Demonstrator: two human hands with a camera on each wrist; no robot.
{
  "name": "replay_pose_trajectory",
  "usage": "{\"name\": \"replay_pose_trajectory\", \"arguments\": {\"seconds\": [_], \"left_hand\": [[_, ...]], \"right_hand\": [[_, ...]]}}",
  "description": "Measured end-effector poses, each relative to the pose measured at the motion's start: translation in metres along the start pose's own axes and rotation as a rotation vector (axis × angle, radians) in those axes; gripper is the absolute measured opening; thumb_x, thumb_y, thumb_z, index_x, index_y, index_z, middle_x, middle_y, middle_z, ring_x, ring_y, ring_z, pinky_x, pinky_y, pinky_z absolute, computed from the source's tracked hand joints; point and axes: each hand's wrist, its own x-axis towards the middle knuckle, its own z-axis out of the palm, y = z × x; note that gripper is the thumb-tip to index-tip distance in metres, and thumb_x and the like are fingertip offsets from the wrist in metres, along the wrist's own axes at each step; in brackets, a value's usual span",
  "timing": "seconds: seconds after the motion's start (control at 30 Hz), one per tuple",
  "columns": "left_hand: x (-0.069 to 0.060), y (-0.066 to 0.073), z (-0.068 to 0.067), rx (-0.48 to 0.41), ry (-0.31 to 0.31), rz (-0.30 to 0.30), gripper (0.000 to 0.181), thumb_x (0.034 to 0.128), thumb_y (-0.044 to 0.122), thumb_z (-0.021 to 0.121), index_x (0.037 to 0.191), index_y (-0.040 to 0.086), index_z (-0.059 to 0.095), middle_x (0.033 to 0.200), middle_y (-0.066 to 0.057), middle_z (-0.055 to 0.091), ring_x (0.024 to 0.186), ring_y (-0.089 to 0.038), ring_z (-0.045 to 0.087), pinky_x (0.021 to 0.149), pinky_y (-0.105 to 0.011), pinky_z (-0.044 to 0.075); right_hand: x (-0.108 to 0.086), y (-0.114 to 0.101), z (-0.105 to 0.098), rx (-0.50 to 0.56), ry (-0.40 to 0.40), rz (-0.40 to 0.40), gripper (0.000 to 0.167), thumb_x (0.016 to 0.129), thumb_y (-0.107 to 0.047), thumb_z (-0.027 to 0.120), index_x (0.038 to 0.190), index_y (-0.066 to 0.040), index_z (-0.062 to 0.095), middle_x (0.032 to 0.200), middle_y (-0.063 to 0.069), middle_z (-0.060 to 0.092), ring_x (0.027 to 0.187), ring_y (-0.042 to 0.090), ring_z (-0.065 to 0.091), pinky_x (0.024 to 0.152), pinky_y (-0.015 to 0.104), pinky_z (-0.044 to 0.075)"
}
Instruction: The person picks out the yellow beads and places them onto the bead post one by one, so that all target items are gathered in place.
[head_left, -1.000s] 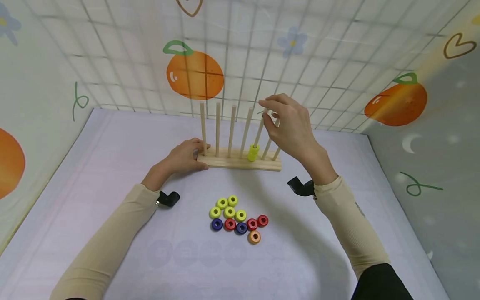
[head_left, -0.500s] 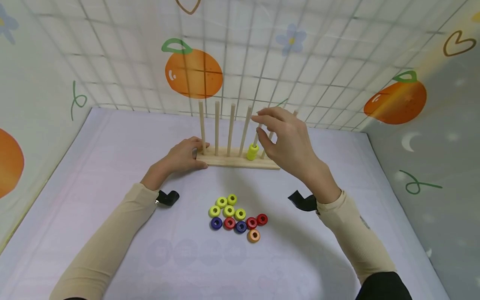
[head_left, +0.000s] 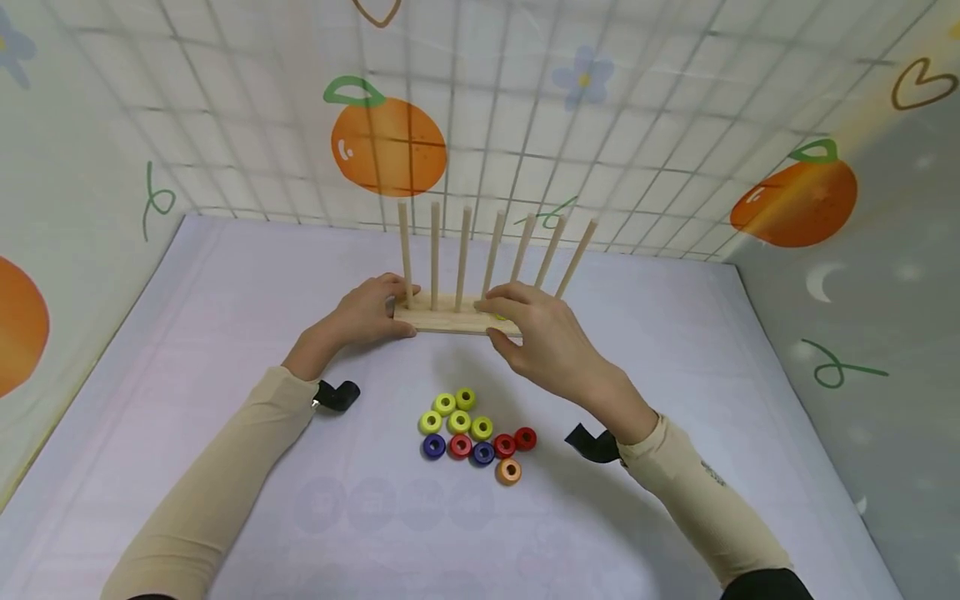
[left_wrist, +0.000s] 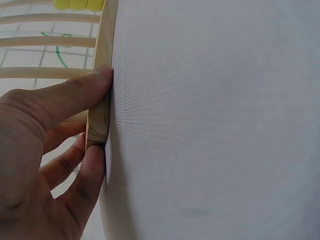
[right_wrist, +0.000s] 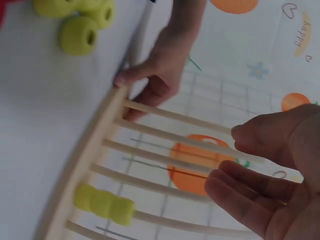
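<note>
A wooden rack (head_left: 450,322) with several upright pegs stands at the back of the table. My left hand (head_left: 366,312) grips the left end of its base, thumb in front and fingers behind, as the left wrist view also shows. Three yellow beads (right_wrist: 104,204) are stacked low on one peg right of the middle; in the head view my right hand (head_left: 551,340) mostly hides them. That hand is in front of the rack's right half, fingers loosely bent and thumb apart, holding nothing.
Loose beads lie on the white cloth in front of the rack: several yellow beads (head_left: 459,422), two blue beads (head_left: 433,447), three red beads (head_left: 461,447) and one orange bead (head_left: 508,472). Behind the rack hangs a printed curtain (head_left: 510,108) over a wire grid.
My right hand has come down from the top of the beaded peg toward the base, slightly leftward. The left hand keeps its hold on the rack's end.
</note>
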Motion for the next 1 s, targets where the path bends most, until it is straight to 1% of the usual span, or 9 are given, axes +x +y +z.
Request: {"name": "replay_pose_trajectory", "arguments": {"seconds": [0.17, 0.3, 0.43, 0.47, 0.63, 0.77, 1.0], "left_hand": [[0.000, 0.001, -0.001, -0.002, -0.007, -0.008, 0.070, 0.0807, 0.027, 0.085, 0.142, 0.009, 0.057, 0.145, -0.015, 0.048, 0.136, -0.037, 0.040, 0.107, -0.056, 0.034], [0.001, 0.001, -0.001, -0.004, -0.012, -0.005, 0.070, 0.0810, 0.027, 0.084, 0.142, 0.009, 0.057, 0.145, -0.014, 0.049, 0.136, -0.037, 0.040, 0.106, -0.055, 0.035], [0.000, 0.000, -0.002, 0.001, -0.007, 0.006, 0.069, 0.0808, 0.028, 0.084, 0.142, 0.009, 0.057, 0.144, -0.014, 0.049, 0.131, -0.035, 0.044, 0.102, -0.054, 0.039], [0.000, 0.000, -0.002, 0.002, -0.006, 0.008, 0.069, 0.0807, 0.028, 0.084, 0.142, 0.009, 0.057, 0.144, -0.014, 0.049, 0.130, -0.035, 0.045, 0.101, -0.053, 0.039], [0.000, 0.000, -0.002, -0.001, -0.004, 0.020, 0.069, 0.0811, 0.028, 0.084, 0.142, 0.009, 0.057, 0.143, -0.014, 0.050, 0.133, -0.036, 0.043, 0.103, -0.054, 0.038], [0.000, 0.001, -0.002, 0.001, 0.001, 0.024, 0.069, 0.0807, 0.028, 0.084, 0.141, 0.008, 0.057, 0.143, -0.015, 0.050, 0.133, -0.036, 0.043, 0.102, -0.054, 0.039], [0.000, -0.001, -0.001, 0.007, 0.004, 0.023, 0.069, 0.0806, 0.028, 0.084, 0.141, 0.007, 0.057, 0.142, -0.015, 0.051, 0.131, -0.036, 0.045, 0.102, -0.053, 0.039]], "right_hand": [[-0.013, -0.001, 0.022, 0.017, -0.136, 0.036, 0.034, 0.085, -0.008, 0.078, 0.119, -0.005, 0.072, 0.118, 0.008, 0.067, 0.107, 0.023, 0.065, 0.083, 0.037, 0.054], [-0.021, -0.004, 0.036, 0.082, -0.247, 0.073, 0.035, 0.087, -0.011, 0.078, 0.120, -0.006, 0.071, 0.118, 0.006, 0.067, 0.104, 0.020, 0.066, 0.084, 0.033, 0.054], [-0.026, -0.007, 0.047, 0.115, -0.317, 0.095, 0.033, 0.088, -0.013, 0.076, 0.120, -0.005, 0.072, 0.118, 0.006, 0.067, 0.105, 0.020, 0.065, 0.086, 0.035, 0.053], [-0.027, -0.008, 0.049, 0.116, -0.326, 0.095, 0.033, 0.089, -0.012, 0.076, 0.120, -0.005, 0.072, 0.118, 0.006, 0.067, 0.107, 0.021, 0.064, 0.088, 0.036, 0.053], [-0.031, -0.007, 0.060, 0.137, -0.370, 0.119, 0.032, 0.090, -0.013, 0.075, 0.120, -0.004, 0.072, 0.117, 0.006, 0.067, 0.105, 0.021, 0.065, 0.088, 0.037, 0.053], [-0.034, -0.006, 0.067, 0.152, -0.391, 0.132, 0.032, 0.090, -0.014, 0.074, 0.121, -0.004, 0.072, 0.115, 0.006, 0.068, 0.099, 0.019, 0.066, 0.085, 0.036, 0.053], [-0.037, -0.006, 0.078, 0.155, -0.393, 0.128, 0.021, 0.090, -0.012, 0.073, 0.110, -0.007, 0.076, 0.108, 0.004, 0.070, 0.095, 0.014, 0.066, 0.081, 0.030, 0.053]]}}
